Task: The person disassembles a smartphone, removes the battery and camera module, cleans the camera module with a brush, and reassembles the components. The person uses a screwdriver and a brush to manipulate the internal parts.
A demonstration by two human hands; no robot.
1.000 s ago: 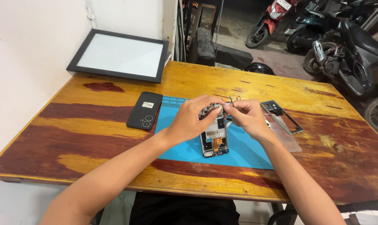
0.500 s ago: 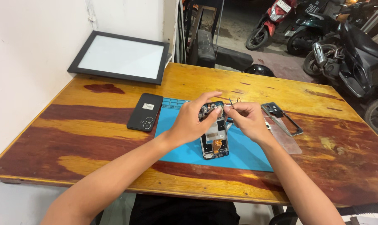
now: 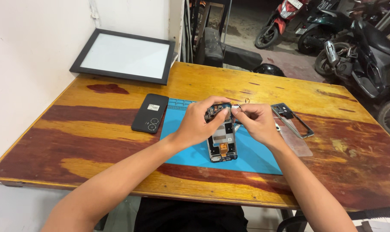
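Note:
An opened phone with its back removed lies on a blue work mat in the middle of the wooden table. My left hand grips the phone's upper left corner, thumb and fingers curled over the exposed board. My right hand pinches a small part or tool at the phone's top edge, fingertips meeting those of the left hand. What it pinches is too small to make out.
A black phone back cover lies left of the mat. A dark phone frame and a clear sheet lie to the right. A black-framed panel leans against the wall at the back left. Motorbikes stand beyond the table.
Both hands stay on the top of the opened phone. The fingertips have drawn slightly closer together; the phone has not moved.

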